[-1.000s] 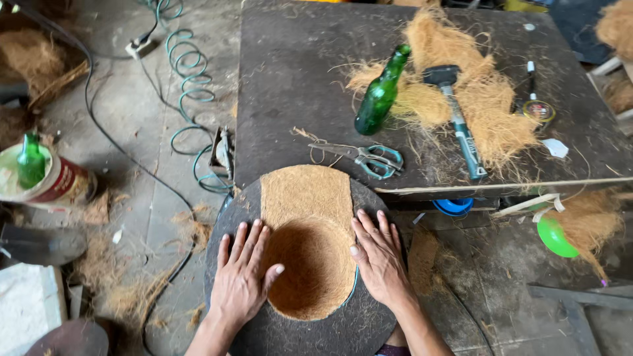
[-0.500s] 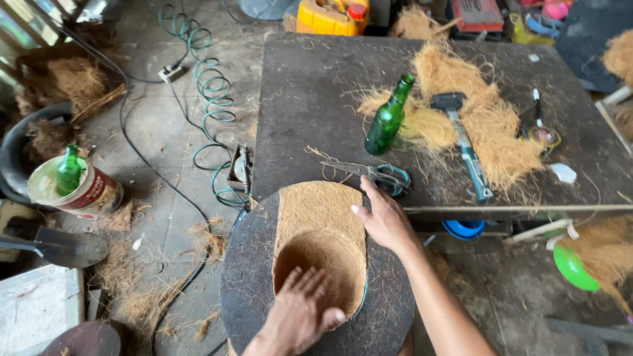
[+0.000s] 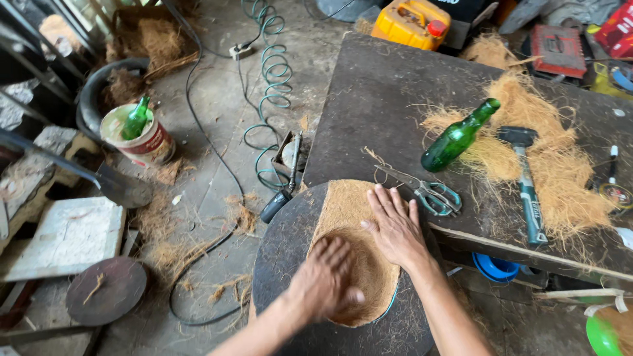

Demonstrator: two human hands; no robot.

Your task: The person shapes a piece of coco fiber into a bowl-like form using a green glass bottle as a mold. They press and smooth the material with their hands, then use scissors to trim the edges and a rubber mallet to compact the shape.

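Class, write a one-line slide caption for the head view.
Both hands, left hand and right hand, press a coir mat into a round mould.

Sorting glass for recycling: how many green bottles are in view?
2: one green bottle lying on the table's fibre pile, another standing in the bucket on the floor. Others may be hidden.

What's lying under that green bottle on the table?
The green bottle rests on a heap of loose coconut fibre spread across the dark table. Whatever lies beneath the fibre is covered.
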